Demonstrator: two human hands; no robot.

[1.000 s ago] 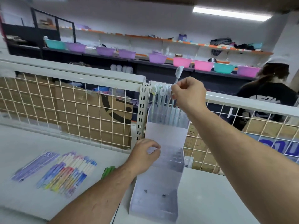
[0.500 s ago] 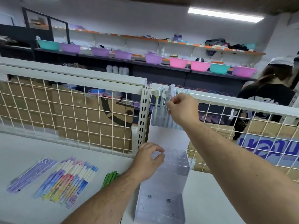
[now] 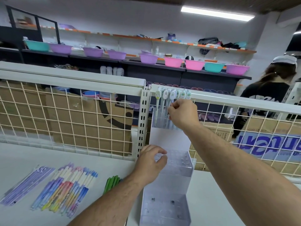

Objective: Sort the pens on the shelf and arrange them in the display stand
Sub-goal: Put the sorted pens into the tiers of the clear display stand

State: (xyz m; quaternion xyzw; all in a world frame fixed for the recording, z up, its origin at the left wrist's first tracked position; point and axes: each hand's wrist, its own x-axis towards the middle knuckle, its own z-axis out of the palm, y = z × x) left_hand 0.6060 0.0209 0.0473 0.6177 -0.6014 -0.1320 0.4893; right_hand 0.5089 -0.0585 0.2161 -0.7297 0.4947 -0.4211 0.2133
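Observation:
A clear stepped acrylic display stand (image 3: 166, 207) stands on the white shelf against the wire grid. Its top tier holds several white pens with oval cartoon toppers (image 3: 166, 95). My right hand (image 3: 183, 114) is at that top tier, its fingertips pinching a pen's barrel among the others. My left hand (image 3: 150, 163) grips the left edge of the middle tier (image 3: 180, 163), whose holes are empty. On the shelf to the left lie a row of pastel pens (image 3: 65, 190), a pack of purple pens (image 3: 26, 185) and a few green pens (image 3: 112, 183).
A white wire grid fence (image 3: 68, 115) with a slotted upright post (image 3: 144, 118) backs the shelf; cardboard boxes sit behind it. A person in a black shirt (image 3: 263, 101) stands at the far right. Coloured basins line the dark shelves beyond.
My right hand has come down from above the top tier, lowering the pen it held into the stand among the others. My left hand has stayed on the middle tier.

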